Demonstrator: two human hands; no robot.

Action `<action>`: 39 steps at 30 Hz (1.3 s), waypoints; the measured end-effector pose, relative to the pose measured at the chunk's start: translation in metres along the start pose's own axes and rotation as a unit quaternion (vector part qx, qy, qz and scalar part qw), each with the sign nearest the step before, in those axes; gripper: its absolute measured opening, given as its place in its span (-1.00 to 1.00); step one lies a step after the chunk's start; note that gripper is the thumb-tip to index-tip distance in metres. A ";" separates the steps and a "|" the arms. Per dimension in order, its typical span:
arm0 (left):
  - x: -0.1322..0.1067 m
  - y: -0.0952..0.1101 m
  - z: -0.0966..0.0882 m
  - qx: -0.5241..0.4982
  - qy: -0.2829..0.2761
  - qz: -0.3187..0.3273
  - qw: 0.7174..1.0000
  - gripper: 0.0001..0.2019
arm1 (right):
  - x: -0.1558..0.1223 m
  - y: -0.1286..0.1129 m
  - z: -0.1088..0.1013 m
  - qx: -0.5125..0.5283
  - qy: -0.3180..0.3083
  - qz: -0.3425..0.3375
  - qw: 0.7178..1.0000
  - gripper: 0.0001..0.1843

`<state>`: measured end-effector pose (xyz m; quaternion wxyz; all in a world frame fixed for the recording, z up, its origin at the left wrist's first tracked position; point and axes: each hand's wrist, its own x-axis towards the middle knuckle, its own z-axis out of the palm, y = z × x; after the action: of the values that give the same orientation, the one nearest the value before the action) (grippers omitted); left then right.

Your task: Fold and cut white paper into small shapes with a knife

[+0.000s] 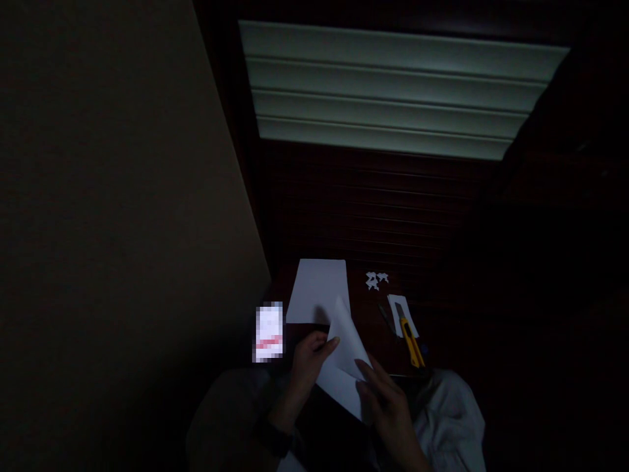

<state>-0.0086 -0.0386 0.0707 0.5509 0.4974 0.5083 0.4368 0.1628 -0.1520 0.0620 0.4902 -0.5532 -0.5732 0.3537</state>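
Note:
A white sheet of paper (pixel 350 347) is up in front of my lap, curled over so that its top part bends. My left hand (pixel 310 357) pinches its left edge, thumb on the paper's face. At the right edge, my right hand (pixel 386 393) has the sheet between thumb and fingers. Beyond it, a stack of white paper (pixel 317 288) lies flat on the dark table. To the right, a yellow utility knife (pixel 411 342) rests partly across small white paper pieces (pixel 393 303), with a dark pen-like item (pixel 386 319) beside them.
Several small folded or cut white paper shapes (pixel 372 282) sit at the table's back right. A bright, pixelated screen (pixel 268 332) glows at the left edge. Behind stands a dark slatted panel (pixel 363 203), with a wall (pixel 147 196) on the left. The scene is dim.

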 end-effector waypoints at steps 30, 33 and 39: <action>-0.043 0.023 0.017 0.199 -0.031 0.232 0.952 -0.67 | 0.048 -0.053 0.002 0.349 0.087 0.120 0.925 -0.52; -0.043 0.026 0.017 0.190 -0.025 0.223 0.956 -0.72 | 0.047 -0.055 0.003 0.362 0.080 0.129 0.920 -0.53; -0.044 0.027 0.017 0.175 -0.020 0.227 0.958 -0.73 | 0.045 -0.058 0.004 0.376 0.082 0.134 0.913 -0.57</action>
<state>0.0044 -0.0805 0.1028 0.3519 0.6969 0.4395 0.4443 0.1469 -0.1154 0.1234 0.6554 -0.4261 -0.2764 0.5590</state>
